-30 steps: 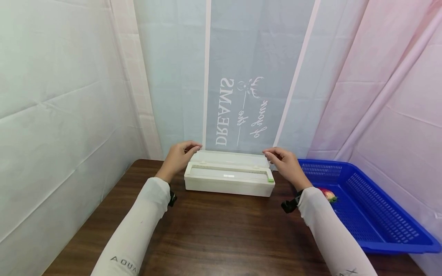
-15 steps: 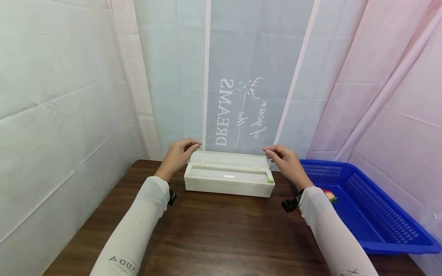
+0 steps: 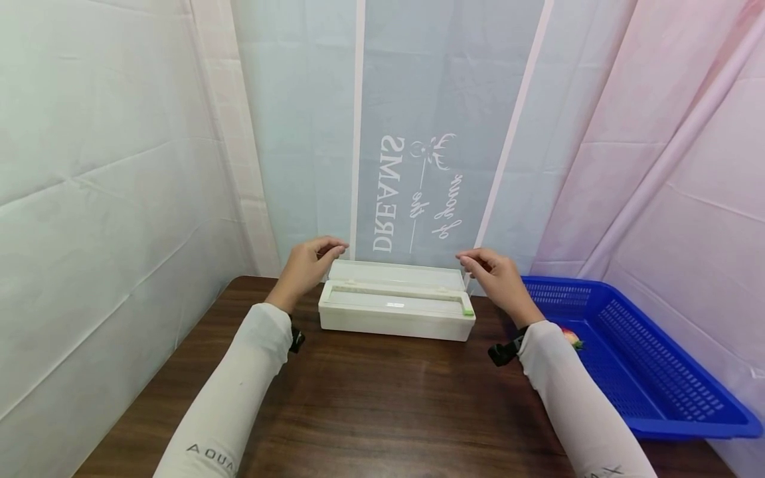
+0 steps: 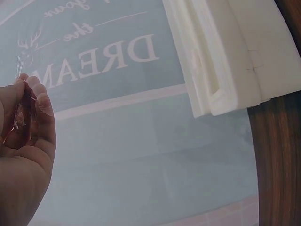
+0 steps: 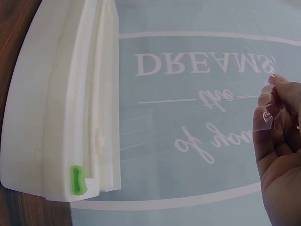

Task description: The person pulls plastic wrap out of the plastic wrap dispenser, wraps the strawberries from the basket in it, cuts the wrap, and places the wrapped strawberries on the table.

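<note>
A white cling film dispenser (image 3: 397, 323) lies crosswise on the table with its lid (image 3: 396, 273) raised at the back. At its right end sits a green slide cutter (image 5: 78, 180). Clear cling film (image 5: 263, 121) shows as glints and creases at the fingers of both hands, and the sheet between them is almost invisible. My left hand (image 3: 306, 269) pinches one corner between thumb and fingers, above the dispenser's left end. Above the right end, my right hand (image 3: 497, 279) pinches the other corner. Both hands are raised slightly higher than the lid.
On the right stands a blue plastic basket (image 3: 624, 372) with perforated walls. Partly behind the right forearm, a red and yellow fruit-like thing (image 3: 572, 337) with green leaves lies in it. A printed curtain (image 3: 311, 166) hangs right behind the brown wooden table (image 3: 382, 411).
Both hands have risen a little above the dispenser, still pinching the film. The dispenser and basket have stayed in place.
</note>
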Demonstrator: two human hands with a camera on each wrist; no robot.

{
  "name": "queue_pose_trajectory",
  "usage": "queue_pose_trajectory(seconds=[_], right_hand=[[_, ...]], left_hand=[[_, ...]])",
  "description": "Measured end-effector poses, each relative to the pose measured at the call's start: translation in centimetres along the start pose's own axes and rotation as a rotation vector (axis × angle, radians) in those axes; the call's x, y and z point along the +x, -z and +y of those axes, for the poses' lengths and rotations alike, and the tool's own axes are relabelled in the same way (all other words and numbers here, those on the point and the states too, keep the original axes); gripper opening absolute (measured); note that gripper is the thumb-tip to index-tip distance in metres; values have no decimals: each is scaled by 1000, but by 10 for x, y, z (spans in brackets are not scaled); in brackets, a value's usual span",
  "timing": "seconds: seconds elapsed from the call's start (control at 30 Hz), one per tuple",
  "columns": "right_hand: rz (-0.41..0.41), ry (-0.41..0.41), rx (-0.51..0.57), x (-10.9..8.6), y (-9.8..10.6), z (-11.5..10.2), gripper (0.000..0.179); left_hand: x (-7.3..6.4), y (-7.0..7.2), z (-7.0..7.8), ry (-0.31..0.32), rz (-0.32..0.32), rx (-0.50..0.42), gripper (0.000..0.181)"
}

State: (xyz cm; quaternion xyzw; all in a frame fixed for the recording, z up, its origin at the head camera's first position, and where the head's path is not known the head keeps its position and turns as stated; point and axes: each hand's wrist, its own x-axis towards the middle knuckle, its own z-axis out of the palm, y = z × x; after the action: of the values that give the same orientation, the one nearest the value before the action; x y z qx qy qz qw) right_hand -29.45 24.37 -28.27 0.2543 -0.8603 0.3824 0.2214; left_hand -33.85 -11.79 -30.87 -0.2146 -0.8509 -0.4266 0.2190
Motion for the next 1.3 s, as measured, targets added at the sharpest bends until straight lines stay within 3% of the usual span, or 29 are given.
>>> queue_pose_trajectory(seconds=[1.3], right_hand=[[59,34,-15,7,11,-18,22]], left_hand=[[5,15,14,-57,11,-7,18]])
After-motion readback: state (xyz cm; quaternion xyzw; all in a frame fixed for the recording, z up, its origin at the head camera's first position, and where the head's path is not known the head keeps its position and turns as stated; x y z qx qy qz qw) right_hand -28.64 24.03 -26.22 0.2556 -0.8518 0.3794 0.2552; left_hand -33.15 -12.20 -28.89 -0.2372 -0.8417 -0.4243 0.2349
